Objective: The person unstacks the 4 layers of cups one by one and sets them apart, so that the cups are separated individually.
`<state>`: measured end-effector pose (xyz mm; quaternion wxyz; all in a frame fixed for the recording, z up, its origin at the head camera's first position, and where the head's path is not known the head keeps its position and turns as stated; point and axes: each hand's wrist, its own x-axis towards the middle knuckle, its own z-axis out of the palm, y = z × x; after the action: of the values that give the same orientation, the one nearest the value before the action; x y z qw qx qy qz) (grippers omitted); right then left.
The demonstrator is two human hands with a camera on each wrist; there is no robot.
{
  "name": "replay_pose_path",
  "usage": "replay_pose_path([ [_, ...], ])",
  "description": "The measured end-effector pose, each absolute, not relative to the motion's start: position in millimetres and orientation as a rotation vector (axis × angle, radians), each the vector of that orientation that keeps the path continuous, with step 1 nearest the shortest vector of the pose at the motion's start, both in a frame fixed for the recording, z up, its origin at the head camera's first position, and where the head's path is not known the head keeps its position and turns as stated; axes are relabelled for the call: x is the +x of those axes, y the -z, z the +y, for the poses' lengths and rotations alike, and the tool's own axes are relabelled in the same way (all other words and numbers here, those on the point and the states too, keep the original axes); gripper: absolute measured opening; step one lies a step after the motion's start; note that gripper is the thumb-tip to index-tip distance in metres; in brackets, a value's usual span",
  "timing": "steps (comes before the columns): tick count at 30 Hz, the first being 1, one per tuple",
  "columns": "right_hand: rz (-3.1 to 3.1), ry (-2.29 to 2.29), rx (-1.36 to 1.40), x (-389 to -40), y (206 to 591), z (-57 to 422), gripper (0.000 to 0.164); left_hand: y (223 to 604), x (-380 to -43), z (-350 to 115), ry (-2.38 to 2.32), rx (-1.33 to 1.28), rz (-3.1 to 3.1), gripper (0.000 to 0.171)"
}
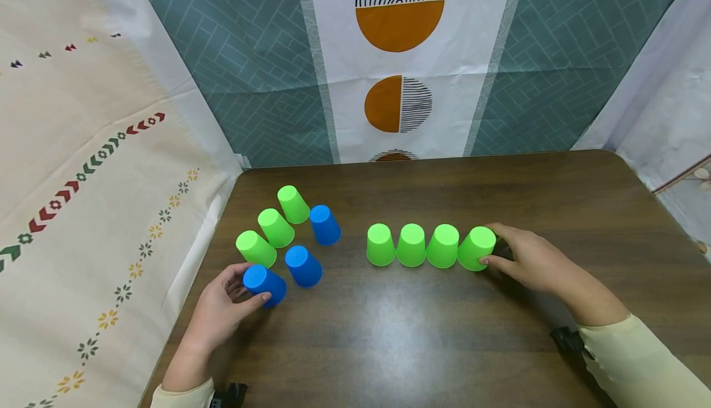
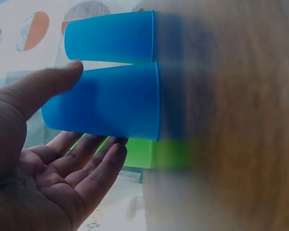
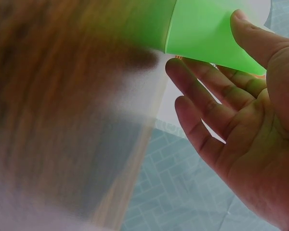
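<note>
While my left hand (image 1: 213, 306), loosely curved, grasped the blue cup (image 1: 264, 283) nearest me, thumb (image 2: 48, 86) opposite fingers (image 2: 98, 180), my right hand (image 1: 530, 258) likewise gripped the rightmost green cup (image 1: 476, 249), ending a row of four (image 1: 411, 245).

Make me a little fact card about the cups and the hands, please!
Left hand: holds the nearest blue cup
Right hand: holds the green cup at the row's right end
Blue cups: three, in a slanting line
Green cups: seven; three beside the blue ones, four in the row
Cup pose: upside down
Table: brown
</note>
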<state>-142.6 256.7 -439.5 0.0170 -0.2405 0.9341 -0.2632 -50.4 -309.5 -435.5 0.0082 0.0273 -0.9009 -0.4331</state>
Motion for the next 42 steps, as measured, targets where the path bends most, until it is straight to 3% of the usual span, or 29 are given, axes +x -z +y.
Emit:
replay_pose_path([
  [5,2.905,0.823,-0.759,-143.0,439.7,256.1,0.051,422.3,-48.7,-307.8,1.313,0.025,-2.777,0.073],
  [11,2.905,0.82,-0.762,-143.1,439.7,256.5,0.051,397.7,-52.5,-294.1,1.279,-0.124,-2.646,0.065],
  [22,2.907,0.816,-0.755,-142.7,438.9,256.5,0.05,378.1,-80.6,-221.1,1.361,-0.404,-2.604,0.064],
  [33,2.905,0.813,-0.75,-142.5,439.8,257.0,0.052,386.3,-108.6,-149.9,1.335,-0.549,-2.696,0.059],
  [42,2.907,0.811,-0.752,-143.2,438.7,257.2,0.053,406.8,-130.5,-118.3,1.269,-0.622,-2.781,0.061],
])
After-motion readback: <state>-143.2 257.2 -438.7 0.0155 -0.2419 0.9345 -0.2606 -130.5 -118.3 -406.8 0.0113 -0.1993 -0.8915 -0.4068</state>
